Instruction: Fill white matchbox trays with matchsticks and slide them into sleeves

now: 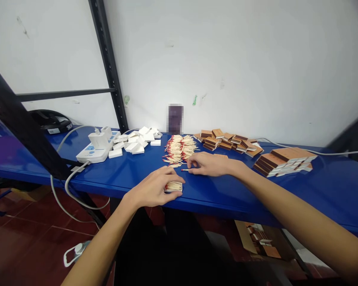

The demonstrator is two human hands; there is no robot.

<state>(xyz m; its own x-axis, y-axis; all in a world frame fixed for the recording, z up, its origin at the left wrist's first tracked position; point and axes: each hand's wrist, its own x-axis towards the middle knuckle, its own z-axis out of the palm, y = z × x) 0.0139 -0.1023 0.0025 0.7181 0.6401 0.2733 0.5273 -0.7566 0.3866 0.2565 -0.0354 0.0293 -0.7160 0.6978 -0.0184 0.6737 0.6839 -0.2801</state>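
My left hand [155,187] is closed round a small white matchbox tray [173,186] filled with matches, resting on the blue table [128,174] near its front edge. My right hand [207,163] lies just beyond it, fingers pinched on a red-tipped match [185,170] lying on the table. Behind the hands lies a heap of loose red-tipped matches [179,148].
Several empty white trays [136,141] are piled at the back left beside a white power strip [97,149] with cables. Brown matchbox sleeves [228,142] lie at the back. A stack of brown matchboxes [283,161] sits at the right. A black metal rack post [107,59] stands against the wall.
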